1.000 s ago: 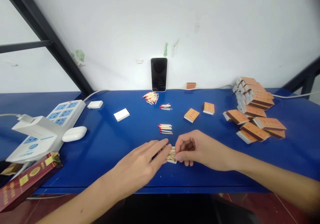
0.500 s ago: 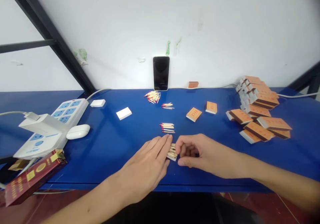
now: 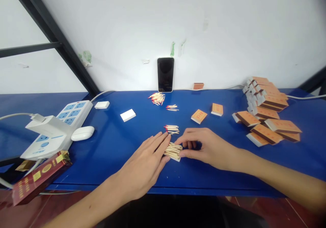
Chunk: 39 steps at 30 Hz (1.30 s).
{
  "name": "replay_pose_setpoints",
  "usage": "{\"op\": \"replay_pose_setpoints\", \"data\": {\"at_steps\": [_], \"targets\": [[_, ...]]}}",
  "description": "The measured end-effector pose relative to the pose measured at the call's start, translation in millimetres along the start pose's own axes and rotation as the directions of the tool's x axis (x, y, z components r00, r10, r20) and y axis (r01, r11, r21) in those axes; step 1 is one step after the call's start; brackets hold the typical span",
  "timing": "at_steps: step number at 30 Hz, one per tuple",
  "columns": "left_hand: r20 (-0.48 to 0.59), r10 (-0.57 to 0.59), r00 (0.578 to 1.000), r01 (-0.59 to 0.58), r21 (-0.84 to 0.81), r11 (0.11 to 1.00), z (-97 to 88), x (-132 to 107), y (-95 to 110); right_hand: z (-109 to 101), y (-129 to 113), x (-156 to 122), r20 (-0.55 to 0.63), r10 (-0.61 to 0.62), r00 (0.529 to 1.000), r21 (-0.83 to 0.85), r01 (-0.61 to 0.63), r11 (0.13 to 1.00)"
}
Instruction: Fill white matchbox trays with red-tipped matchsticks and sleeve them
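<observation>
A small white tray full of matchsticks (image 3: pixel 173 151) lies on the blue table (image 3: pixel 114 146) near its front edge. My left hand (image 3: pixel 146 162) rests flat with fingers stretched out, fingertips touching the tray's left end. My right hand (image 3: pixel 203 146) lies on the table just right of the tray, fingers loosely curled, fingertips at the tray's far right corner. A short row of red-tipped matches (image 3: pixel 171 129) sits just behind the hands.
More loose matches (image 3: pixel 157 98) lie by a black phone (image 3: pixel 165 74) leaning on the wall. Two orange matchboxes (image 3: pixel 199 116) and a pile of matchboxes (image 3: pixel 265 109) are at right. A white tray (image 3: pixel 127 115), power strip (image 3: pixel 58 124), earbud case (image 3: pixel 82 133) and red carton (image 3: pixel 38 177) are at left.
The right hand has opened from a pinch over the tray and slid a little back and right, uncovering the matchsticks. The left hand stays flat at the tray's left end.
</observation>
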<state>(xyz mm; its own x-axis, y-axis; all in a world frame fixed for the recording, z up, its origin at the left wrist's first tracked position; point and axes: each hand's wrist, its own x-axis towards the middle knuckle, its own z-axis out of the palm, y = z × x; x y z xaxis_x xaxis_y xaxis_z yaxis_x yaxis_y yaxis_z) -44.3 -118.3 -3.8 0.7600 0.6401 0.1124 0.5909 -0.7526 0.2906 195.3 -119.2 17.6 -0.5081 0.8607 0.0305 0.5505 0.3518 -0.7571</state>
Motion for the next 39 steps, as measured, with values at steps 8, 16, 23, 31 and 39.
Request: {"op": "replay_pose_setpoints", "data": {"at_steps": [8,16,23,31,39], "targets": [[-0.122,-0.040,0.992,0.027,-0.102,0.994,1.8,-13,-4,9,10,0,-0.042,-0.206,0.978,-0.158,0.197,0.968],[-0.090,-0.082,0.993,0.047,-0.339,0.940,-7.9,-10,-4,4,7,-3,0.027,-0.140,0.990,-0.005,0.140,0.990],[0.013,-0.154,0.988,0.137,-0.544,0.828,-12.6,6,-8,8,11,5,0.063,-0.093,0.994,0.109,0.086,0.990],[-0.059,-0.213,0.975,0.139,-0.587,0.798,-5.5,2,-7,6,10,0,0.054,-0.127,0.990,0.127,0.119,0.985],[-0.015,-0.239,0.971,0.189,-0.567,0.802,-7.9,7,-6,7,0,13,0.106,-0.107,0.989,0.025,0.105,0.994]]}}
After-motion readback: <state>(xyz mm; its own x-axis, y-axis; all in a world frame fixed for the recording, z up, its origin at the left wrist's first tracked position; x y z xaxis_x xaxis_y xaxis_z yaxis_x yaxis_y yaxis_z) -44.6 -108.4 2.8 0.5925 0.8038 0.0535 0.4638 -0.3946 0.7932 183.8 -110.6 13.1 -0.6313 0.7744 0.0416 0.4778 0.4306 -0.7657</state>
